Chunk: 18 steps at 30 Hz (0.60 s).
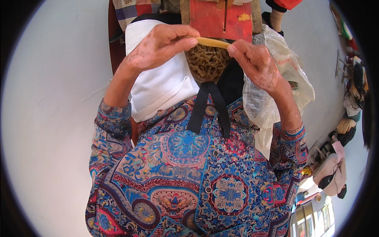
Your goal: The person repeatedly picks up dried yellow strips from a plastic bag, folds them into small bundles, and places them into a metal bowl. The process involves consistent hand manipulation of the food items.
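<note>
A flat, tan-yellow strip (213,42) of pliable-looking material is stretched between my two hands. My left hand (167,44) pinches its left end between thumb and fingers. At the other end, my right hand (256,65) grips it the same way. Just below the strip, between my legs, is a container filled with many small brown, knotted-looking pieces (207,62). Its rim is mostly hidden. A red board (207,19) lies beyond the hands, with a thin dark rod (225,17) over it.
White cloth (162,80) covers my left thigh. A translucent plastic bag (257,97) hangs by my right leg. Another person's leg (276,20) shows at the upper right. Several people (331,171) sit along the right edge. A checked cloth (136,10) is at the upper left.
</note>
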Motion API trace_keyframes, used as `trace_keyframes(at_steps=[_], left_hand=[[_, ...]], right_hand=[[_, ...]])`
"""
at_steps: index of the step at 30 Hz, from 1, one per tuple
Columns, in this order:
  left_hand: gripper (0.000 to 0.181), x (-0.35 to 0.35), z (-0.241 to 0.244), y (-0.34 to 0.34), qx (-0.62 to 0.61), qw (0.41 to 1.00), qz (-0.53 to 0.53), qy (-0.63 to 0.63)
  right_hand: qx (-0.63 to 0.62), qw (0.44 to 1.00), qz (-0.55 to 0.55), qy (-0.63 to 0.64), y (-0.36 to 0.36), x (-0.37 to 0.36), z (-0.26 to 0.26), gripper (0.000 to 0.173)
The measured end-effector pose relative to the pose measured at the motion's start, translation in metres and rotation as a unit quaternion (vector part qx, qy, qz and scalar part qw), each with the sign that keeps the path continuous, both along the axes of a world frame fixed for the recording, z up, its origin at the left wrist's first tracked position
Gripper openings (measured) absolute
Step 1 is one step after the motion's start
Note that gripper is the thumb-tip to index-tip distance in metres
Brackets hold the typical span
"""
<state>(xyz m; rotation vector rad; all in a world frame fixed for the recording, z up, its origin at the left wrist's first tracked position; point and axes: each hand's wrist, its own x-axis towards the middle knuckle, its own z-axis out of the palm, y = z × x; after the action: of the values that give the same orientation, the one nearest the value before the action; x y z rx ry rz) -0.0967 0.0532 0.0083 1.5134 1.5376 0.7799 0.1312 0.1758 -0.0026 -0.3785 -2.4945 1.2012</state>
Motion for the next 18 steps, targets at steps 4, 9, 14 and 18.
trace_keyframes(at_steps=[4, 9, 14, 18], left_hand=[[0.029, 0.002, -0.024, 0.035, 0.026, 0.999, 0.029, 0.02], [0.021, 0.0, -0.03, 0.067, 0.02, 0.999, 0.033, -0.004], [0.022, -0.001, -0.042, 0.079, 0.038, 0.999, 0.037, -0.001], [0.022, -0.001, -0.05, 0.084, 0.066, 0.997, 0.038, 0.003]], right_hand=[[-0.003, 0.998, -0.038, -0.046, 0.033, -0.006, -0.022, 0.019], [0.122, 0.992, -0.032, -0.012, 0.052, -0.007, -0.043, 0.014], [0.263, 0.964, 0.009, 0.028, 0.07, -0.004, -0.067, 0.012], [0.097, 0.985, -0.044, -0.135, 0.071, -0.008, -0.054, 0.019]])
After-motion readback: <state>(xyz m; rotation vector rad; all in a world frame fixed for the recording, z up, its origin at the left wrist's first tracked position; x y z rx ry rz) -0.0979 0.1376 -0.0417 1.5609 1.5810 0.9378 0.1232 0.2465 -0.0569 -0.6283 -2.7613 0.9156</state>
